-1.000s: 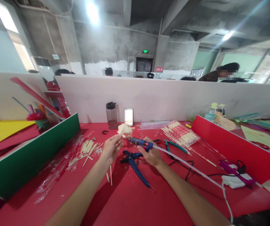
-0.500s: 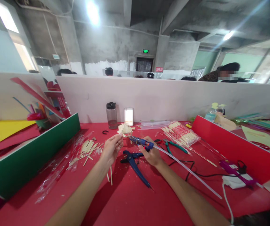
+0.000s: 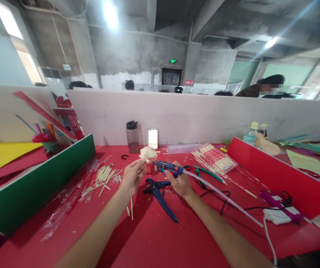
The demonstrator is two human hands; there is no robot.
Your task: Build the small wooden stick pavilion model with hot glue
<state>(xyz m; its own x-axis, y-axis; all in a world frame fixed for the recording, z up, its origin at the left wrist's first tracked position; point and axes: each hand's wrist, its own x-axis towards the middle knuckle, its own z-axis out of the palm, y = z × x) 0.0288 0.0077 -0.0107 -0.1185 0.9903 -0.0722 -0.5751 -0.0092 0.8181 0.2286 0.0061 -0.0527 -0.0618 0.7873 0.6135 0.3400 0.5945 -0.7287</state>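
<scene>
My left hand (image 3: 133, 175) is closed, its thumb and fingertips pinching a short pale wooden stick (image 3: 148, 160). In my right hand (image 3: 180, 183) is a blue hot glue gun (image 3: 167, 166), its nozzle pointing left, very close to that stick. A long translucent glue stick (image 3: 221, 195) trails from the gun's back end. Just behind the fingertips stands a small model (image 3: 148, 152) of pale sticks with a sloped roof, its lower part partly hidden by the gun and hand. Below the gun lie dark-blue cutting pliers (image 3: 161, 199).
Loose cut sticks (image 3: 105, 176) lie left. A water bottle (image 3: 132, 137) stands behind the model. Green-handled pliers (image 3: 210, 173) and a packet of sticks (image 3: 215, 157) lie right. Green (image 3: 42, 182) and red (image 3: 277, 173) panels flank the red tabletop; a black cord (image 3: 249, 207) crosses it.
The glue gun has shifted slightly right, its nozzle drawn a little back from my left fingertips. The trailing glue stick has moved with it. My left hand stays almost still.
</scene>
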